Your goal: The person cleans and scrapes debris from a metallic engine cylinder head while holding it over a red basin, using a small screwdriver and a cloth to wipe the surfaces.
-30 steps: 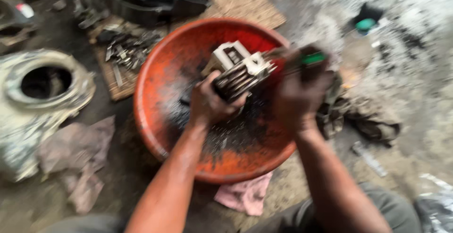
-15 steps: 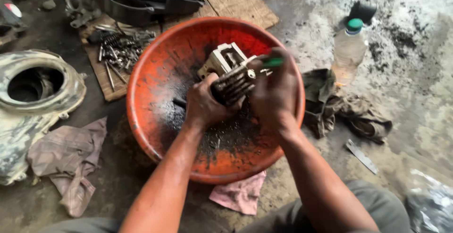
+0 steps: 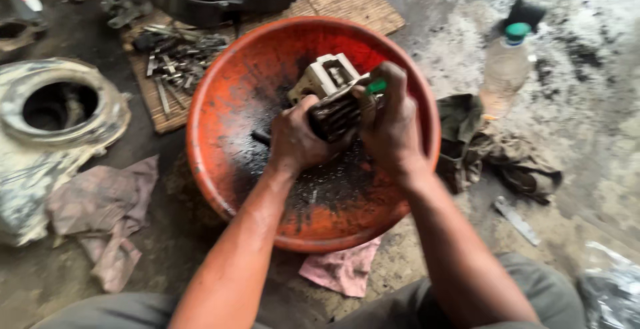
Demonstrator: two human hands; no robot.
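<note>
Your left hand clamps the finned engine cylinder from below; your right hand is closed on a green-handled brush against its fins. Cylinder sits over the middle of the orange basin, on the floor. Fins look dark with grime; black residue pools beneath. Cleaning seems partway, scrubbing remains.

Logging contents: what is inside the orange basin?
Inside the basin: a finned metal part gripped by the left hand and right hand, and black grime. The hands cover the part's underside.
</note>
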